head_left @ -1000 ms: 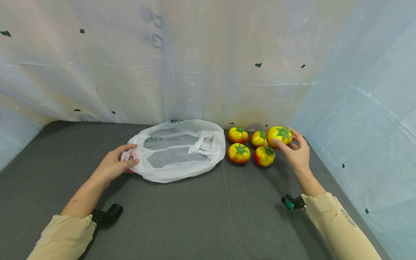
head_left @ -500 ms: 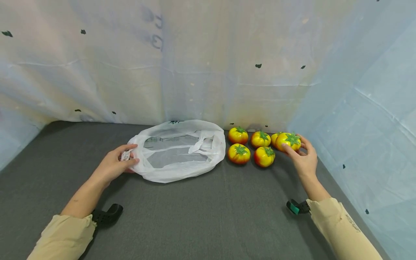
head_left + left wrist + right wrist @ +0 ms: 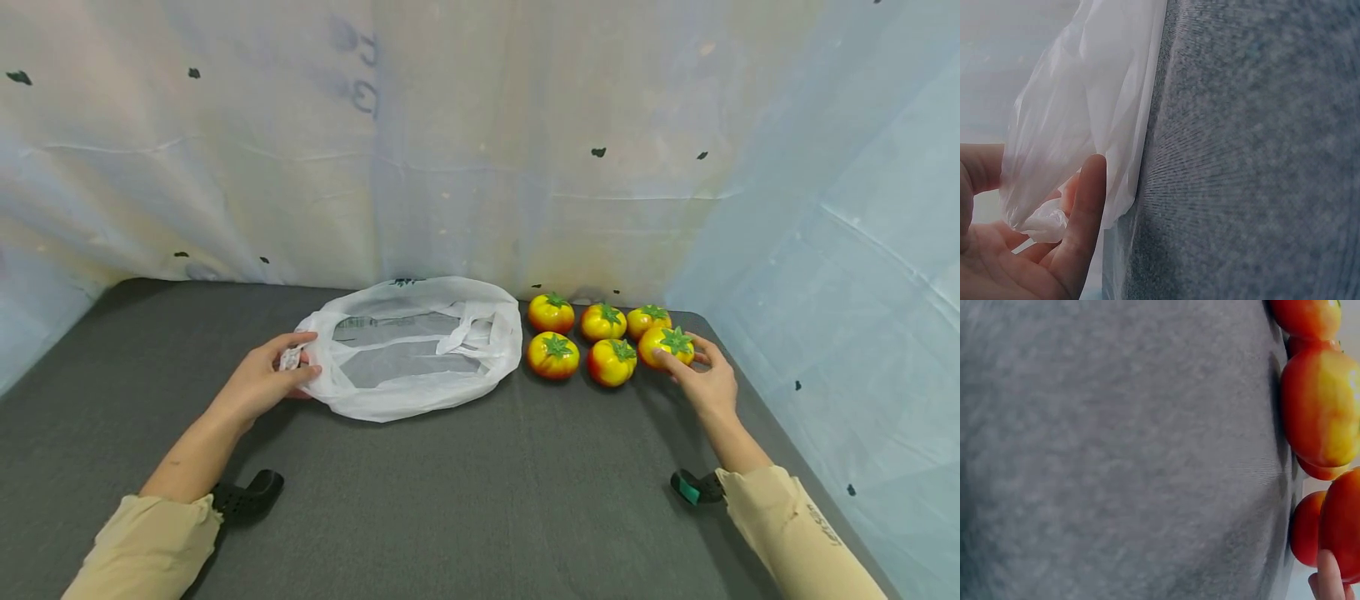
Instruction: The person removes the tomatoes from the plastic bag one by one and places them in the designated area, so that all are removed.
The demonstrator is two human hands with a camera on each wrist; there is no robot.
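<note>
At the left end of a white plastic bag [image 3: 427, 402], my left hand [image 3: 270, 372] grips its gathered edge. The bag lies spread with its mouth wide, and in the left wrist view the bunched plastic [image 3: 1047, 224] sits among the fingers. My right hand [image 3: 708, 385] holds a yellow-and-red tomato [image 3: 663, 346] with a green star-shaped top, thumb on the near side and fingers round the far side. It is at the front right of two rows of similar tomatoes. Close behind it sits another tomato [image 3: 647, 320], and to its left a front-row tomato [image 3: 611, 363].
More tomatoes stand between the bag and my right hand: one [image 3: 552, 356] at the front left, one [image 3: 551, 313] behind it, one [image 3: 603, 322] at the back middle. A pale sheet wall [image 3: 465, 167] rises behind the dark grey table [image 3: 420, 508]; a bluish one [image 3: 847, 275] stands at the right.
My right hand has moved right and toward me with the tomato, from over the back row to the front right. The tomato behind it now shows. My left hand and the bag stay put.
</note>
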